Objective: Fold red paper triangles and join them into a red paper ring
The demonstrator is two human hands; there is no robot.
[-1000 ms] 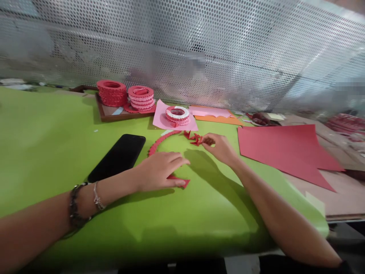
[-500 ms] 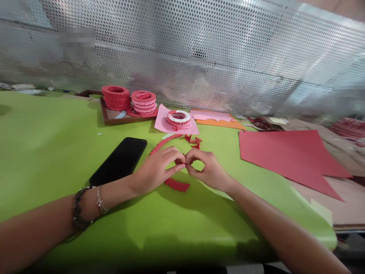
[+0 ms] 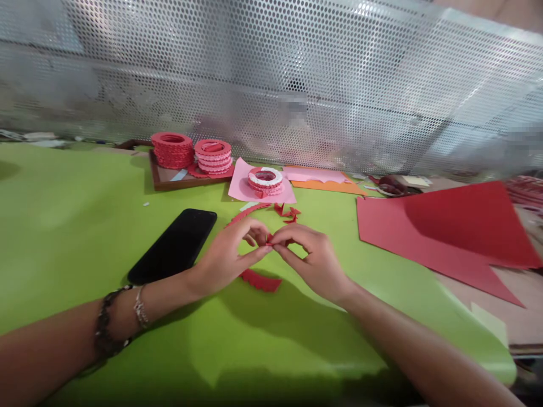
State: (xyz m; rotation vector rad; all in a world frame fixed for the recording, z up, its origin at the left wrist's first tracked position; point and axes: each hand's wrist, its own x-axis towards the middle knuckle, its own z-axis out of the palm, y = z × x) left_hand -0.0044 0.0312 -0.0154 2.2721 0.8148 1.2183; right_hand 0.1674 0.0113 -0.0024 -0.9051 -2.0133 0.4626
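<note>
A small piece of red paper (image 3: 268, 242) is pinched between the fingertips of both hands over the green tabletop. My left hand (image 3: 231, 252) holds it from the left, thumb against index finger. From the right, my right hand (image 3: 313, 258) grips it the same way. Under the hands lies a scalloped red paper strip (image 3: 262, 282), curved like a ring; my left hand hides part of it. Just beyond the fingers are several small folded red paper pieces (image 3: 288, 211). A black phone (image 3: 173, 246) rests beside my left forearm.
Stacks of red rings (image 3: 172, 152) and pink-and-red rings (image 3: 213, 159) stand on a brown tray (image 3: 178, 184). A white-topped ring stack (image 3: 266, 178) sits on pink paper (image 3: 240, 186). Large red sheets (image 3: 424, 237) lie at right. Perforated metal (image 3: 254, 73) closes off the back.
Both hands still pinch the small red paper, and the left fingers have opened out a little. At right, one large red sheet has lifted and now shows a brighter red surface.
</note>
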